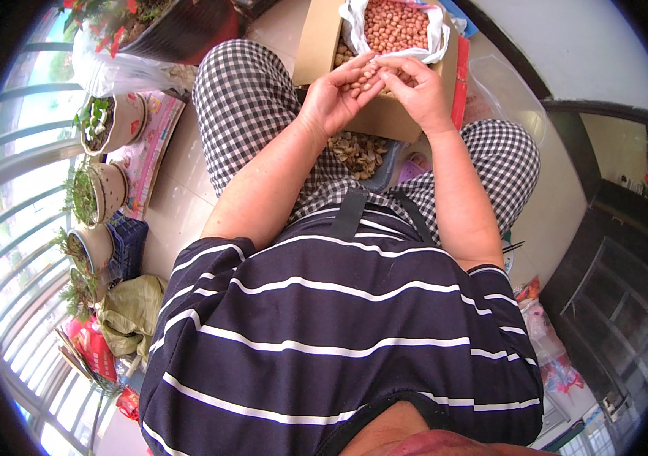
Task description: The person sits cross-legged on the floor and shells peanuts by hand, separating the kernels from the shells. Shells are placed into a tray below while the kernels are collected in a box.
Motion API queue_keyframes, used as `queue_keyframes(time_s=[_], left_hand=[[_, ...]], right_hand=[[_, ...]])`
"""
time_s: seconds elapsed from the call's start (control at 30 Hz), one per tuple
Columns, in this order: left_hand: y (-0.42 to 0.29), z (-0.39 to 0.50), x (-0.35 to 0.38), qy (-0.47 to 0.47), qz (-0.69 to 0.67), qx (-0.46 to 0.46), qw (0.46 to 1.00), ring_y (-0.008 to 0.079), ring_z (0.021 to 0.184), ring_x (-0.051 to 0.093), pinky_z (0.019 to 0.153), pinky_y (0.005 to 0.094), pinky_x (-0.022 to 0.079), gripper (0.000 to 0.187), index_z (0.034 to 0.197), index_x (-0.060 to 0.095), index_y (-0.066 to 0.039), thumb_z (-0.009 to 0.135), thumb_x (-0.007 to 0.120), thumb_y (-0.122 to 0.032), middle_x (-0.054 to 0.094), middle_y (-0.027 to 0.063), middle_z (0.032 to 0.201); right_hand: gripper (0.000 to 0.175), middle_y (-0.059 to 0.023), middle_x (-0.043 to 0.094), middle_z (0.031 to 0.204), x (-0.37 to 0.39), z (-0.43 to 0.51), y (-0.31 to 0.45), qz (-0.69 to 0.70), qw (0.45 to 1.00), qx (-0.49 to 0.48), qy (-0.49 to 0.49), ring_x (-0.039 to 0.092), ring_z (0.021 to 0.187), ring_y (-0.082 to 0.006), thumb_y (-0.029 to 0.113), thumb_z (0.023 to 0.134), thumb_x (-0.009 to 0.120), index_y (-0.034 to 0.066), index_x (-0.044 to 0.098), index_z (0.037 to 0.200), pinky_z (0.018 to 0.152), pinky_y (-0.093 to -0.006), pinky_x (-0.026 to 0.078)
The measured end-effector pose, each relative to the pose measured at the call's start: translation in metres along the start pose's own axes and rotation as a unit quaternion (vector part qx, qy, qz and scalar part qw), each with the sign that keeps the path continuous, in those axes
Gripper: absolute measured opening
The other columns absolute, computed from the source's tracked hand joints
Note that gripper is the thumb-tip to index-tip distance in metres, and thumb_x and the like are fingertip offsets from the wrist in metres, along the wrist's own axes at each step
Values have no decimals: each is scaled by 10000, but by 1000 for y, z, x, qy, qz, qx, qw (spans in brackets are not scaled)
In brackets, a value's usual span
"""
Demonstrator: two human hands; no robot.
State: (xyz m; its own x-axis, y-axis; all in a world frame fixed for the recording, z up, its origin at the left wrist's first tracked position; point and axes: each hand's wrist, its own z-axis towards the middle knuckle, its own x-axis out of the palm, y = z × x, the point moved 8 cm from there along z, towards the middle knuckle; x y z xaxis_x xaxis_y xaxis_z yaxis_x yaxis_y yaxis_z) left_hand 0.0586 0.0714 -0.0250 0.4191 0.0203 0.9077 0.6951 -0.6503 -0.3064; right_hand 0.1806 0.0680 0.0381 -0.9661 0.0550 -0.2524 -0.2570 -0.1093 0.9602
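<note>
My left hand point(340, 94) is turned palm up over a cardboard box point(315, 40) and cups several shelled peanuts point(363, 84). Its fingertips meet those of my right hand point(422, 91), whose thumb and fingers bend over the palm's edge. Whether a peanut is pinched in the right hand cannot be made out. Just beyond both hands, a white plastic bag point(439, 34) in the box holds many reddish shelled peanuts point(395, 25). Unshelled peanuts point(343, 52) show beside the bag, partly hidden by the hands.
Under the box, between my knees, a grey bin point(388, 171) holds empty peanut shells point(361, 154). A pink slipper point(412, 166) lies beside it. Potted plants point(108, 191) line the barred window at left, and a large dark planter point(178, 34) stands at far left.
</note>
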Motion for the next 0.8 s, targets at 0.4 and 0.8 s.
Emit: queue_keyframes(time_s=[0.4,0.8], left_hand=[[9,-1,7,32,-57,-55,996,242,1092,568,1019,407,420,489,1301,445,50,1018,266,-307,570,165,1215],[10,3,10,51,-29,-46,997,286,1292,412,1075,350,393,417,1371,302,92,981,319,-56,405,214,1382]], right_hand=[[71,-79,588,859,10,-10,41,-271,940,-208,1,624,730,-280,128,804,644,80,607,840,634,-357,509],[66,-104,581,785,-64,4,34,-242,946,-167,-140,608,718,-261,119,853,606,56,585,855,640,-357,486]])
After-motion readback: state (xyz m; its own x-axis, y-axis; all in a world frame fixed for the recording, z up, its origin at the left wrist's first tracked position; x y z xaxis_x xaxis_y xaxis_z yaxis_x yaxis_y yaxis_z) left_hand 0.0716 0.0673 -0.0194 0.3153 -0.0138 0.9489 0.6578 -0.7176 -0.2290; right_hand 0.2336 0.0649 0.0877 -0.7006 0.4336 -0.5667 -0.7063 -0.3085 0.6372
